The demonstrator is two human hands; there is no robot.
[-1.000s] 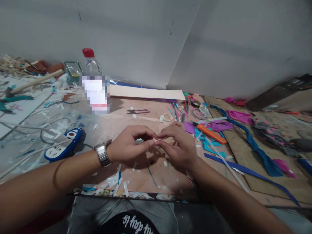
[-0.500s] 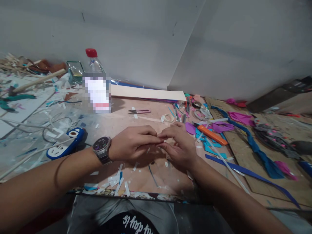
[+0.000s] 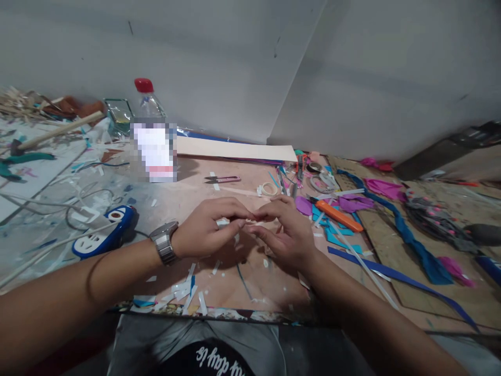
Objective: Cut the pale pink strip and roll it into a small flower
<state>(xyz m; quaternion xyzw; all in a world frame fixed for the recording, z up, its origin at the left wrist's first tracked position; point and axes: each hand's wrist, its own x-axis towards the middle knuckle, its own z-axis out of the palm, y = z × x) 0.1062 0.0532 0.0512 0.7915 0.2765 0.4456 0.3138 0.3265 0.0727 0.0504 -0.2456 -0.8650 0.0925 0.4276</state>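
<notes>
My left hand (image 3: 209, 225) and my right hand (image 3: 288, 225) meet above the middle of the worktable (image 3: 230, 193). Their fingertips touch or nearly touch, thumbs below and index fingers above. Each hand is closed in a pinch; whatever sits between the fingertips is too small or hidden to make out. A wristwatch (image 3: 166, 244) is on my left wrist. Just beyond the hands lie thread snips (image 3: 223, 179) and a small tape roll (image 3: 270, 189). An orange utility knife (image 3: 340, 215) rests to the right of my right hand, among blue and purple scraps.
A blue and white power strip (image 3: 99, 237) with cables lies at left. Behind it stands a red-capped bottle (image 3: 151, 104). Pliers (image 3: 29, 158) are at far left. A long pale board (image 3: 238, 150) lies along the wall. Cardboard (image 3: 385, 250) with blue ribbon (image 3: 409, 230) covers the right side.
My left hand has turned slightly, and its thumb has straightened towards the right fingertips. A gap has opened between thumb and index finger knuckles. The view has shifted slightly.
</notes>
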